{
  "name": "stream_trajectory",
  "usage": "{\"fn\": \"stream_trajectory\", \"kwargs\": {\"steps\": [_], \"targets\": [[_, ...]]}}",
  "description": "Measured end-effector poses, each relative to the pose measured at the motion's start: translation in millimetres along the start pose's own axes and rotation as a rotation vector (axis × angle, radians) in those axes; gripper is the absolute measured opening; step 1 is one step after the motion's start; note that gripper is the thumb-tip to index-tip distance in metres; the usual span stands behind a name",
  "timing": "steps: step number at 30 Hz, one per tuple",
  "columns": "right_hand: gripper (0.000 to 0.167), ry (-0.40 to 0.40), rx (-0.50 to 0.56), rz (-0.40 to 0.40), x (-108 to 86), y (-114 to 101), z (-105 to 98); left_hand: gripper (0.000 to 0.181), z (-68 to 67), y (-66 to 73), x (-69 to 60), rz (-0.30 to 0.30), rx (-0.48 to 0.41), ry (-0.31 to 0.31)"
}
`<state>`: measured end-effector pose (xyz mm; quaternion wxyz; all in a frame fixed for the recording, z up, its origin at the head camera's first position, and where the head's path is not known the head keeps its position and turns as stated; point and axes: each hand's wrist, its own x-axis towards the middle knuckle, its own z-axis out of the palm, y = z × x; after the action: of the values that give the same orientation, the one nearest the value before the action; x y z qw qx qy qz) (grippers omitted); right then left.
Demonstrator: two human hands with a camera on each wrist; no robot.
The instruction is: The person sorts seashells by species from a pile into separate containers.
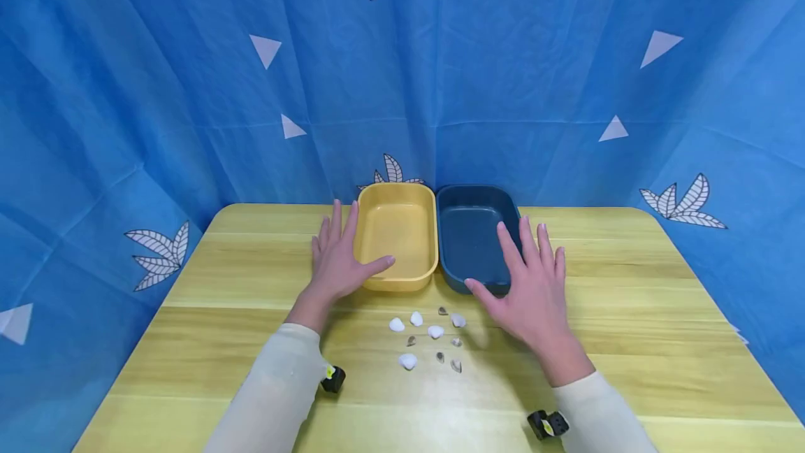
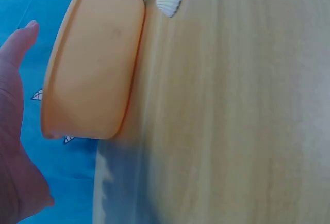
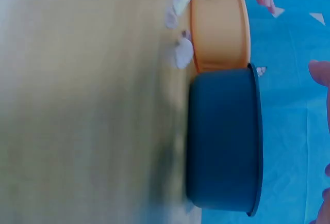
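Observation:
My left hand [image 1: 339,262] is spread with straight fingers at the left side of a yellow bin [image 1: 398,279], its thumb over the near left part of it. Whether it touches the rim I cannot tell. Over the right side of a dark blue bin [image 1: 473,233] hovers my right hand [image 1: 531,290], fingers straight and apart, holding nothing. In the left wrist view the thumb stands clear of the yellow bin [image 2: 98,64]. In front of the bins lie several white shells [image 1: 435,332] and several small brownish shells [image 1: 411,341], loosely scattered.
The two bins stand side by side at the far edge of a wooden table [image 1: 220,355]. Behind and around it hangs a blue curtain [image 1: 352,68] with leaf and triangle prints. A small black camera [image 1: 333,379] sits on the left wrist, another [image 1: 547,425] on the right.

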<state>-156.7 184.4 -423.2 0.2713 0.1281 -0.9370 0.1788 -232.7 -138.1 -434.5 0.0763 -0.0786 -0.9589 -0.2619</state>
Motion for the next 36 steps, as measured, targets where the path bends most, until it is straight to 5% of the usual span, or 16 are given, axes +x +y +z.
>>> {"fn": "stream_trajectory", "kwargs": {"steps": [14,36], "targets": [[0.066,0.179,0.216,-0.243,-27.2,-13,15,0.12,11.1,-9.5,-2.7,0.04,-0.072,-0.068],[0.035,-0.008,0.504,-0.052,-49.4,-7,49,0.118,20.3,-14.0,-5.4,0.038,-0.131,-0.079]]}}
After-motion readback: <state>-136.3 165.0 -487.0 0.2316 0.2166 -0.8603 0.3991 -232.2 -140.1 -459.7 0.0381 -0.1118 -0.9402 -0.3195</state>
